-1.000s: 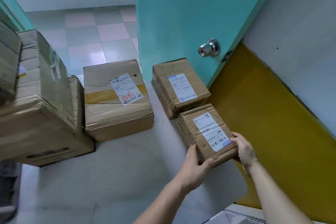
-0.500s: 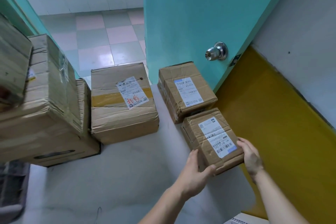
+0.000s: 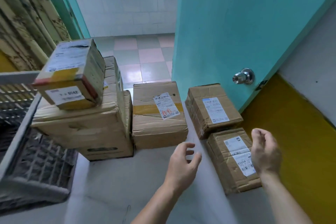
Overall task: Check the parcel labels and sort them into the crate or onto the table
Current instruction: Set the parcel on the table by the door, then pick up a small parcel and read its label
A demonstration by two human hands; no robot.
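Cardboard parcel [image 3: 225, 162] flat on table [image 3: 112, 187], label up; both hands free.

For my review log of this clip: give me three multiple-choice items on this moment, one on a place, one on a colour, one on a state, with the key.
1. Where is the nearest parcel?
A. in the crate
B. on the table, beside the yellow wall
C. atop the stack

2. What colour is the door?
A. turquoise
B. red
C. white

3. What do the left hand and right hand hold?
A. one parcel together
B. a parcel each
C. nothing

Key: B, it lies flat on the table at the right edge; A, its panel is turquoise; C, both hands hover with loose fingers, gripping no box.
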